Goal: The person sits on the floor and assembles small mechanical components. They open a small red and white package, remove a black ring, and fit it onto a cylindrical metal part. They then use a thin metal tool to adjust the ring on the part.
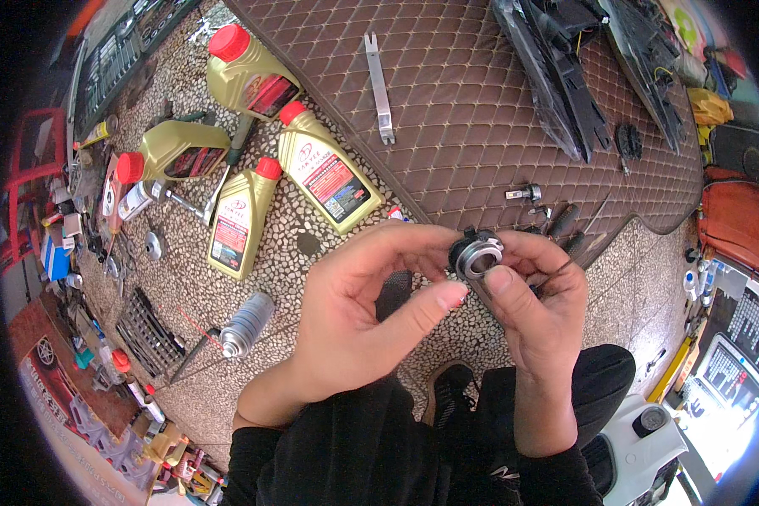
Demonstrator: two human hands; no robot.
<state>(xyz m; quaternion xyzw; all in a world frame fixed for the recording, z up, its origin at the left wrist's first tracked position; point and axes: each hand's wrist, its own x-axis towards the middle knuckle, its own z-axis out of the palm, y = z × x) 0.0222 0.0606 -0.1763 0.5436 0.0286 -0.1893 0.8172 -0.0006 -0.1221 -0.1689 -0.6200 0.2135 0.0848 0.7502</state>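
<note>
A small ring-shaped metal part [480,258] with a black outer edge and a round bore is held up in front of my knees. My right hand [541,314] is closed on it, the thumb pressed on the near face and the index finger curled round behind. My left hand [354,308] steadies its left side with the fingertips; the left thumb is just below it, a little apart. The part's back is hidden by fingers. On the quilted brown mat [472,110] beyond lie a small bulb [523,193] and a dark-handled tool [562,219].
Several gold oil bottles with red caps [327,169] are on the pebbled floor, with a spray can [247,325] nearer me. A flat metal pry bar [379,88] and black lamp housings [557,84] lie on the mat. A white stool [645,451] is at lower right.
</note>
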